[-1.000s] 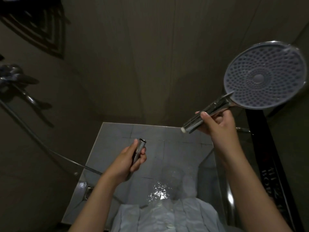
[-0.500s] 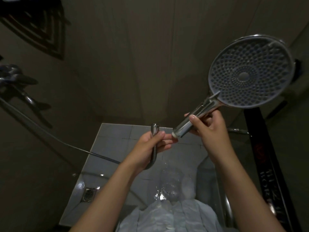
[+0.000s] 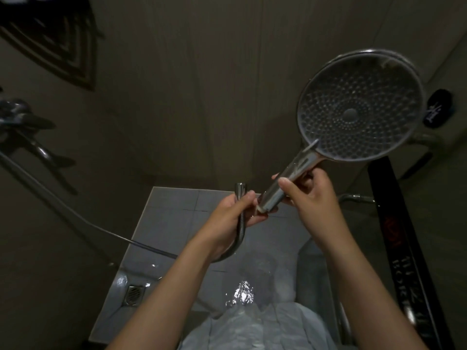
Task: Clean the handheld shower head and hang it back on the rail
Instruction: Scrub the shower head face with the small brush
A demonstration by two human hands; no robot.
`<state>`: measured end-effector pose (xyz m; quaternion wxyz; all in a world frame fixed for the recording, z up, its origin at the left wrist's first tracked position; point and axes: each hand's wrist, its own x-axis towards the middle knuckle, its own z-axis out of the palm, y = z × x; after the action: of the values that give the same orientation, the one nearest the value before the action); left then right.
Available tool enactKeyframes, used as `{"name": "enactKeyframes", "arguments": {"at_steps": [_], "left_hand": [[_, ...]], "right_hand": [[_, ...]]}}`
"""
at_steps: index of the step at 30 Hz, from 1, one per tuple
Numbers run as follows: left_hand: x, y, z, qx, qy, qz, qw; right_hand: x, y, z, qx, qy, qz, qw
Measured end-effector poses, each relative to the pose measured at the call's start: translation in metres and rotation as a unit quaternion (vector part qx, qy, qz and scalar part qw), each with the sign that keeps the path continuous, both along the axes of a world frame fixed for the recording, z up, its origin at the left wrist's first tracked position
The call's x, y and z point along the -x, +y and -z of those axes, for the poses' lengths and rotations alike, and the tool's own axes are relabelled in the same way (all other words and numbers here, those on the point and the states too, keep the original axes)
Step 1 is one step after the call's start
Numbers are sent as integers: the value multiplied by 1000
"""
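Shower head (image 3: 360, 109) with a polished chrome rim and handle, its round face a matt grey, rubbery-looking surface studded with small raised nozzles. Shower hose (image 3: 241, 223) of ribbed, shiny metal with a smooth chrome end fitting. Floor (image 3: 177, 210) of pale glazed tiles, wet and glossy, with a metal drain grate (image 3: 134, 295). Walls matt, dull.

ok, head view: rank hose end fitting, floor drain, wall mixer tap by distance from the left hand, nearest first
1. Hose end fitting: sticking up out of the left hand, which grips the hose just below it.
2. Floor drain: below and left of the hand, down on the wet floor tiles.
3. Wall mixer tap: far left edge, on the wall.
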<state>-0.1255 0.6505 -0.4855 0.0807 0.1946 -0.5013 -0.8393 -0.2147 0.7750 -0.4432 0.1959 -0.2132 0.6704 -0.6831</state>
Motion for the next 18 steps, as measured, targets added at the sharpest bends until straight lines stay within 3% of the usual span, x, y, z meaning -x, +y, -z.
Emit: {"name": "enactKeyframes", "arguments": {"at_steps": [18], "left_hand": [[14,-2,-6,110,18,54,992]], "right_hand": [[12,-19,-12,-188,159,-38,969]]}}
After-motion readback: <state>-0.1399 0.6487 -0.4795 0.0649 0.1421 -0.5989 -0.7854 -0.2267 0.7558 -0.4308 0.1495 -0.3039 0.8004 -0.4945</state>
